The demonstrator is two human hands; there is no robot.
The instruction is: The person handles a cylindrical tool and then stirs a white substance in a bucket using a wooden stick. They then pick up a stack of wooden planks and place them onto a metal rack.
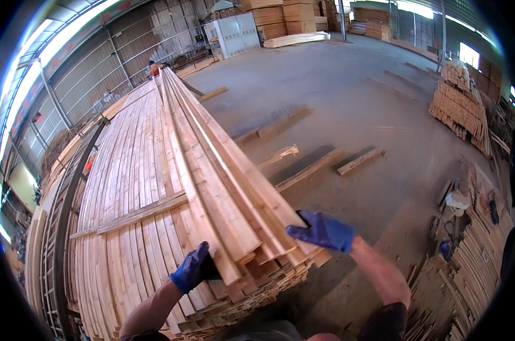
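A bundle of long, pale wooden boards [223, 199] lies lengthwise on top of a wide stack of similar boards [127, 267], its near ends fanned out towards me. My left hand [190, 271], in a blue glove, holds the bundle's left side near the end; its thumb points up and its fingers are partly hidden by the wood. At the right side, my right hand [325, 232], also in a blue glove, grips the outermost board by its edge, its thumb side against the wood. At the bundle's far end stands another person [154, 69], too small to make out clearly.
A crosswise wooden strip [141, 213] lies on the stack. Left of it runs a dark ladder-like metal frame [59, 227]. Short timbers [361, 161] lie on the concrete floor to the right. Scrap wood [467, 267] and a bundled lumber pile [461, 105] stand farther right.
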